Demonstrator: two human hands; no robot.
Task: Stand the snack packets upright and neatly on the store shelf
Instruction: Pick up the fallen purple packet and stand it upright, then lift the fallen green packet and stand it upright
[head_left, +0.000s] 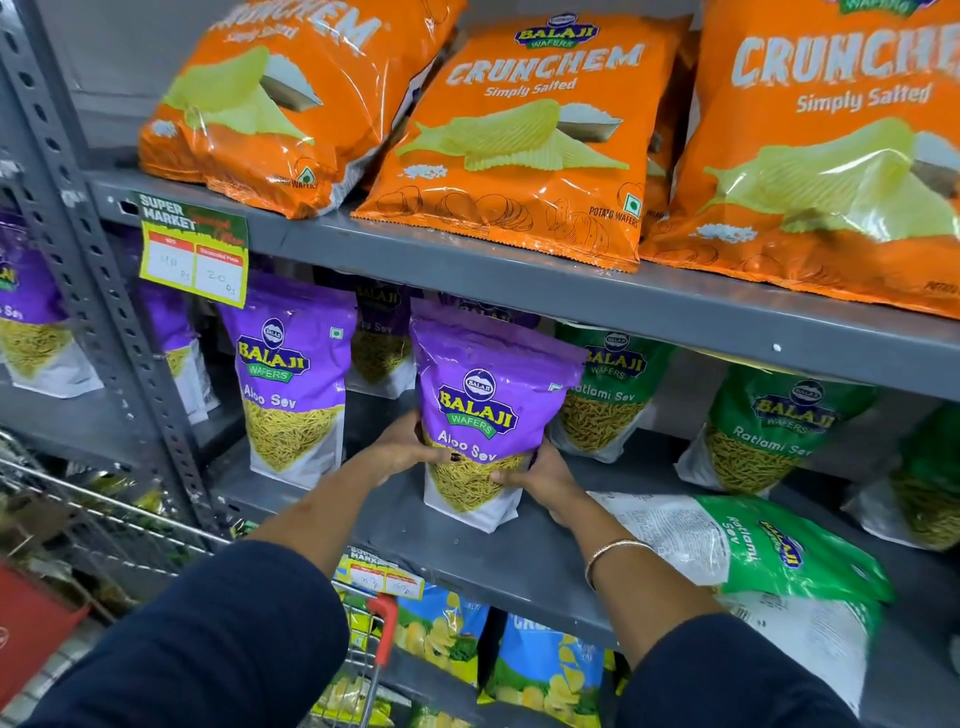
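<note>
Purple Aloo Sev packet (480, 415): upright at the front of the grey middle shelf (457, 551), base on the shelf board, clasped low on both sides. Left hand (402, 449) fingers wrap its left edge, thumb across the front; right hand (540, 478) fingers close around its lower right corner. Second purple Aloo Sev packet (291, 384): upright, to the left, apart. Green Ratlami Sev packets (605, 395): upright just right and behind. One green packet (769, 566): lying flat, near the right wrist. Orange Crunchem bags (524, 140): upper shelf.
</note>
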